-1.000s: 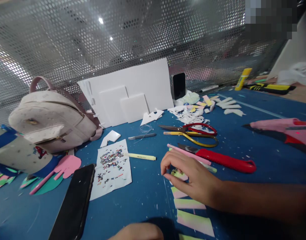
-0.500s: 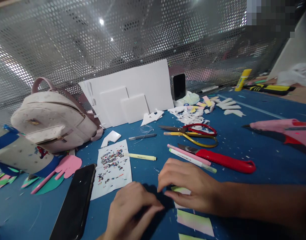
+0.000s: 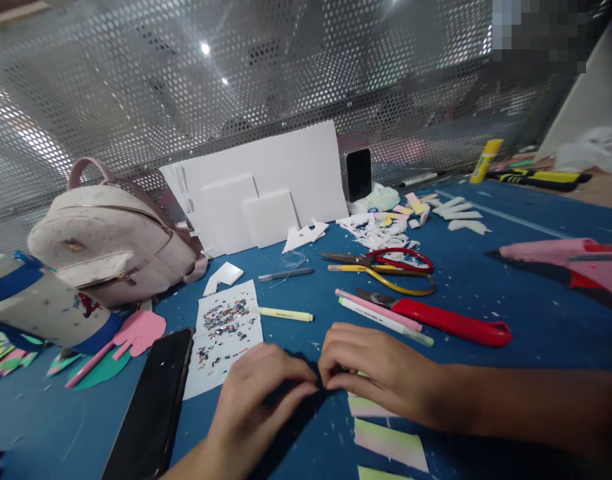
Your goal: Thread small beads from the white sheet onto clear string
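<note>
My left hand [image 3: 266, 387] is at the lower middle, its thumb and fingertips pinched together. My right hand [image 3: 381, 367] is curled just beside it, thumb against the bent fingers. Their fingertips nearly meet low over the blue tabletop [image 3: 296, 460]; anything between them is too small or hidden to make out. Several yellow-green and pink strips [image 3: 389, 443] lie below my right hand, which partly covers the upper ones. To the left of my left hand is a white sheet [image 3: 199, 387] scattered with tiny coloured bits.
A black phone [image 3: 149, 407] lies at left, before a pale backpack [image 3: 111, 233]. Beyond my hands are pens [image 3: 286, 314], scissors [image 3: 401, 288] and a red-handled cutter [image 3: 451, 322]. A pink glue gun [image 3: 556, 255] points in from the right. White board [image 3: 296, 160] leans at the back.
My left hand has risen slightly, and its thumb and fingertips have come together. The fingers of my right hand have closed, and the two hands' fingertips are closer.
</note>
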Motion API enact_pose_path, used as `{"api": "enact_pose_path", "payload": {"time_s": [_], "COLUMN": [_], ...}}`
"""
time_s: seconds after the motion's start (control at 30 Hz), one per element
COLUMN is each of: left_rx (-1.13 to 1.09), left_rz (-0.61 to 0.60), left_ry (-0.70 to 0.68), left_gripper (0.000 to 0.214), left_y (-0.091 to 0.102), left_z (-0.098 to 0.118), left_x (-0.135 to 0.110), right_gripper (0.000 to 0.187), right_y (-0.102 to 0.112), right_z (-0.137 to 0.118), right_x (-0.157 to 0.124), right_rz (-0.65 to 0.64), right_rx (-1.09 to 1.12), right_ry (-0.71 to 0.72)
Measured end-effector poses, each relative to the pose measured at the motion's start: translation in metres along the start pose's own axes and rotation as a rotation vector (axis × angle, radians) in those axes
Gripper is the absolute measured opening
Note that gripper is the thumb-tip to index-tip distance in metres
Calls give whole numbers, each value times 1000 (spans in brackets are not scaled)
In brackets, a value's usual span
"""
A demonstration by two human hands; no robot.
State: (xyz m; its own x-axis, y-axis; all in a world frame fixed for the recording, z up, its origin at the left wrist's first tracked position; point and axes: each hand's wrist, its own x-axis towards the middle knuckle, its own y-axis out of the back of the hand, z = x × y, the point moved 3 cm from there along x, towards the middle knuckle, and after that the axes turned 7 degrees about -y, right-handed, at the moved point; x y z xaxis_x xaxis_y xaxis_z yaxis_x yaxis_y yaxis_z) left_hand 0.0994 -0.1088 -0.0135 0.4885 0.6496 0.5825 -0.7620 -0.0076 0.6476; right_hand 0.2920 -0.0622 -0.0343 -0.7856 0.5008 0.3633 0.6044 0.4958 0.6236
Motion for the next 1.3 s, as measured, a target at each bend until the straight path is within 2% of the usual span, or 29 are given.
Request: {"api": "enact_pose_path", "payload": {"time_s": [0.1, 0.2, 0.27, 0.37, 0.67, 0.93, 1.17, 1.3], "left_rx": [105, 205, 210, 209, 236, 290, 254, 276], "left_rz": [-14, -32, -174, -279, -386, -359, -370, -351], "left_ry": [86, 303, 432, 471, 446, 430, 375, 369], "left_gripper": [11, 10, 17, 19, 20, 17, 16, 17], "left_y": [30, 67, 85, 100, 96, 106, 95, 96], "left_z": [-26, -64, -85, -101, -102, -108, -109, -110], "left_x": [9, 12, 9, 3, -3, -8, -6, -7], "right_gripper": [12, 12, 12, 11, 11, 9, 10, 10], "right_y": [1, 1, 1, 2, 3, 2, 2, 2], "right_z": [0, 0, 0, 0, -2, 1, -1, -1], "right_x": [1, 1, 1, 0, 1, 0, 0, 1], "right_rz": [11, 7, 3, -1, -4, -7, -7, -5], "right_rx": [13, 24, 23, 15, 22, 14, 0, 1], "right_ry": [-27, -47, -46, -42, -32, -30, -30, -29]}}
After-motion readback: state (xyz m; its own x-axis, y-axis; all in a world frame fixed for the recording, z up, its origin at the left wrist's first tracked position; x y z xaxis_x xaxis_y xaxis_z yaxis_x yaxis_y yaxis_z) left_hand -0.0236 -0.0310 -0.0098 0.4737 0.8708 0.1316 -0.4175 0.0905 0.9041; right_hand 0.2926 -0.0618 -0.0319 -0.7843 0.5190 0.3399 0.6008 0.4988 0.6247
